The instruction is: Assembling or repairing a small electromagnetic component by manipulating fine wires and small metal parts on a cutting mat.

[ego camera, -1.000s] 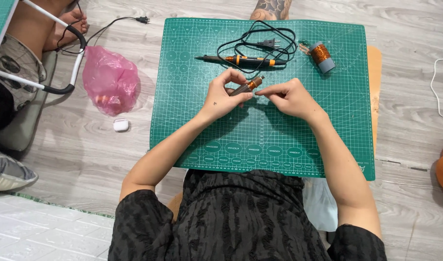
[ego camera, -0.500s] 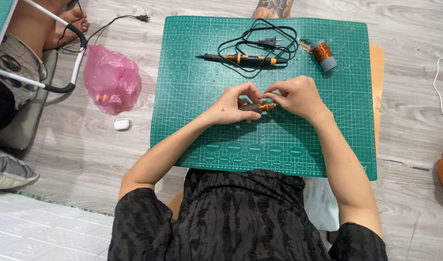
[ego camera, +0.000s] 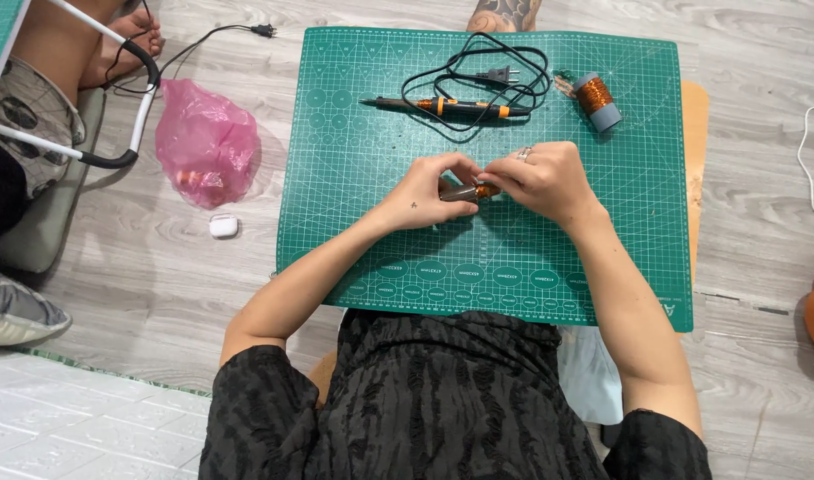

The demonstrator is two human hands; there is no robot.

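Fingers of left hand (ego camera: 425, 191) and right hand (ego camera: 540, 182) pinched together on small orange-and-grey piece (ego camera: 474, 190), above middle of green cutting mat (ego camera: 354, 222). Soldering iron (ego camera: 447, 107) and copper wire spool (ego camera: 596, 100) farther up mat; pink bag (ego camera: 207, 142) left of mat.

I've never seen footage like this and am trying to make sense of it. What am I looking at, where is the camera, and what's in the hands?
There is no machine here: a person works with two bare hands, and the one camera sits on their head, looking straight down. The left hand and the right hand meet over a green cutting mat and together hold a small dark rod with copper-coloured winding. What exactly it is, I cannot tell. Further up the mat lie a soldering iron with its coiled black cord and a spool of copper wire. Off the mat, on the wooden floor, sit a pink plastic bag and a small white case.
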